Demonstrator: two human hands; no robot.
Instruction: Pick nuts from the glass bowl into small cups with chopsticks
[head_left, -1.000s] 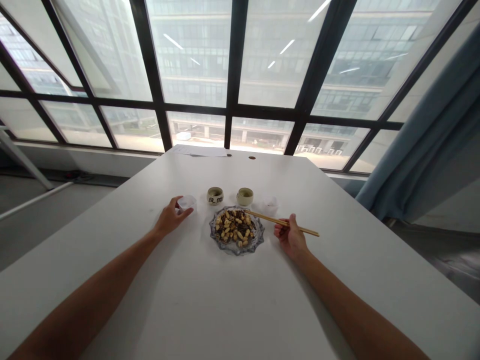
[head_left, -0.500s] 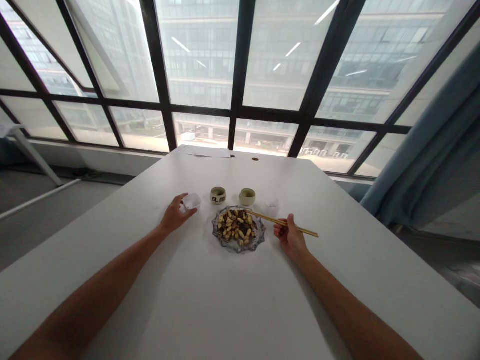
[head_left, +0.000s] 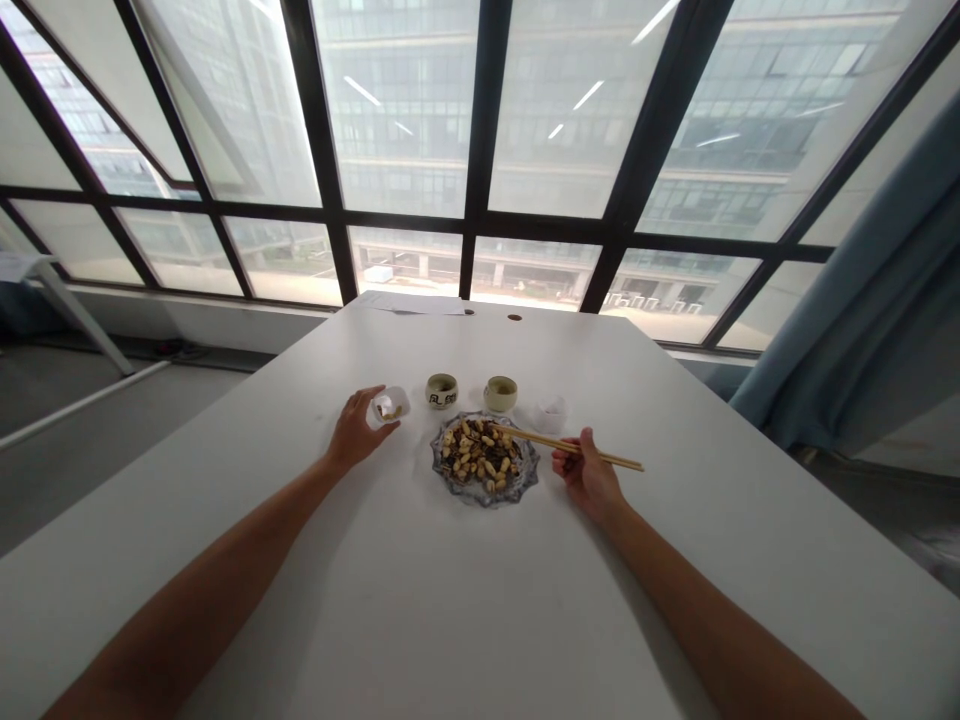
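My left hand (head_left: 358,428) is closed around the side of a small clear plastic container (head_left: 399,400), which has a few yellowish and dark bits in it. My right hand (head_left: 589,475) grips a pair of wooden chopsticks (head_left: 619,461), pointing left. Their tips are over the back right part of a scalloped glass plate (head_left: 480,497). Peanuts in the shell (head_left: 469,462) and small dark pieces, perhaps seeds, are heaped on that plate. I cannot tell whether the tips pinch anything.
Two small ceramic cups, one with dark characters (head_left: 442,392) and one plainer (head_left: 500,394), stand behind the plate. Right of them sits another clear container (head_left: 551,413). Paper sheets (head_left: 427,305) lie at the white table's far edge, before the windows. A blue curtain (head_left: 847,330) hangs right.
The view has shifted slightly, moving everything a little to the right. Bits inside the container in my left hand now show; before, they were not visible. My right hand keeps its grip on the chopsticks.
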